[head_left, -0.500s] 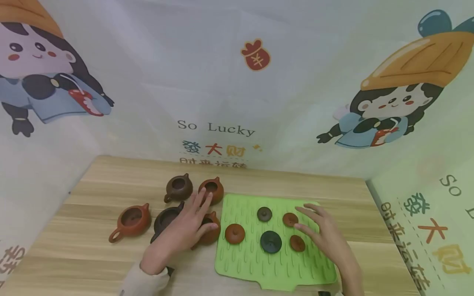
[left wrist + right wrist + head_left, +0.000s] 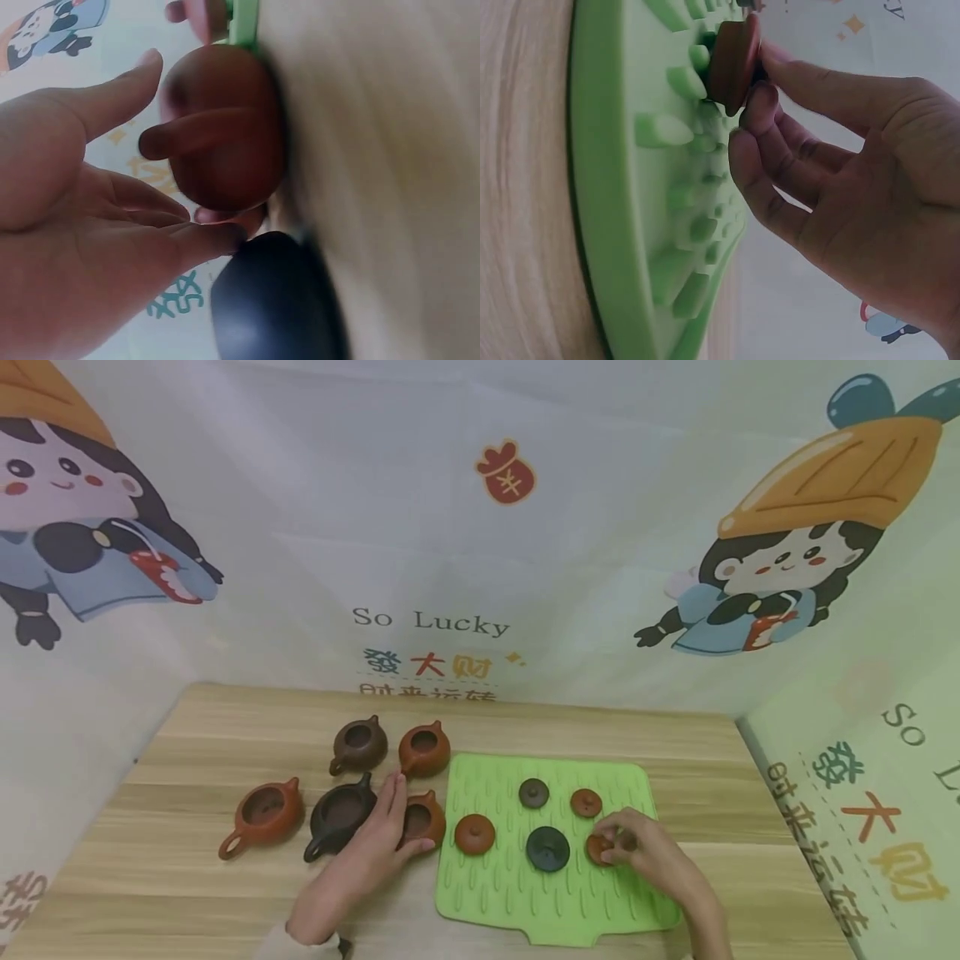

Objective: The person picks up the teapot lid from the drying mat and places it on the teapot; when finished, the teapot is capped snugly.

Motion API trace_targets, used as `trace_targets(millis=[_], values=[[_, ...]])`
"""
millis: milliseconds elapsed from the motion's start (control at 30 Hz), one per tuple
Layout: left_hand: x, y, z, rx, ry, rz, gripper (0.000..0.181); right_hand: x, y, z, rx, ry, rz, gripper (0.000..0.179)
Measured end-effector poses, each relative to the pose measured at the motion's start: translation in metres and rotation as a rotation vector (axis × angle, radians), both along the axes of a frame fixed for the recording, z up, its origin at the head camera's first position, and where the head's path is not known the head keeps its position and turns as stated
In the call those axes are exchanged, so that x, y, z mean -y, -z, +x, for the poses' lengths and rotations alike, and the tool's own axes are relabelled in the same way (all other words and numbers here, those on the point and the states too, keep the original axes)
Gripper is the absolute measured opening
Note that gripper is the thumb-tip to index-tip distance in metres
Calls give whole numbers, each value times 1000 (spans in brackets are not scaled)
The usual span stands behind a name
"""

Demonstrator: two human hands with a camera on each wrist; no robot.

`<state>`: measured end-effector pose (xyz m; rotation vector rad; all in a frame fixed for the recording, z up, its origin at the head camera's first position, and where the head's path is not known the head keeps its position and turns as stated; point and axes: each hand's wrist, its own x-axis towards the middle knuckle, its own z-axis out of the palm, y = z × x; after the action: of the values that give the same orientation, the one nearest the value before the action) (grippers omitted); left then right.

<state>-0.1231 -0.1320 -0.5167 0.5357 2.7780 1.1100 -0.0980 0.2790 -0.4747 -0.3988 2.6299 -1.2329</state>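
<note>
The right hand (image 2: 647, 847) pinches a reddish-brown teapot lid (image 2: 595, 850) by its knob at the green mat's (image 2: 517, 906) right side; the left hand (image 2: 375, 843), thumb and fingers spread, straddles a reddish-brown teapot (image 2: 435, 823).

small reddish lid (image 2: 595, 851), partly hidden behind the right-hand fingers (image 2: 624, 821)

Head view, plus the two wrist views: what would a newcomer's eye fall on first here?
Probably the bright green mat, right of centre on the wooden table, where five small lids are; the right hand pinches the reddish-brown lid nearest it. Next, the five lidless teapots left of the mat, with the left hand among them. Behind, two large cartoon figures in orange hats show at the backdrop's upper left and right.
</note>
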Motion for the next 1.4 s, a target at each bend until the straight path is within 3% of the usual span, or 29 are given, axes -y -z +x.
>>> trace_targets(millis=[133,267,600,800,967,1200,1400], values=[[0,13,2,11,-19,-12,106,-1,2,1,42,30,-27,22],[0,17,6,20,-41,-36,101,-2,3,0,41,24,-39,21],[-2,33,6,-87,-137,7,101,-3,5,-1,17,19,-60,14],[-5,32,8,-92,-200,36,100,-3,2,-1,-16,-17,-74,13],[-5,29,9,-101,-227,38,98,0,-6,-2,-91,-29,-64,14],[-6,27,8,-89,-226,33,99,13,-15,-5,-209,-23,-35,16],[-5,20,11,-109,-215,25,97,40,-22,-10,-196,-17,-33,17]])
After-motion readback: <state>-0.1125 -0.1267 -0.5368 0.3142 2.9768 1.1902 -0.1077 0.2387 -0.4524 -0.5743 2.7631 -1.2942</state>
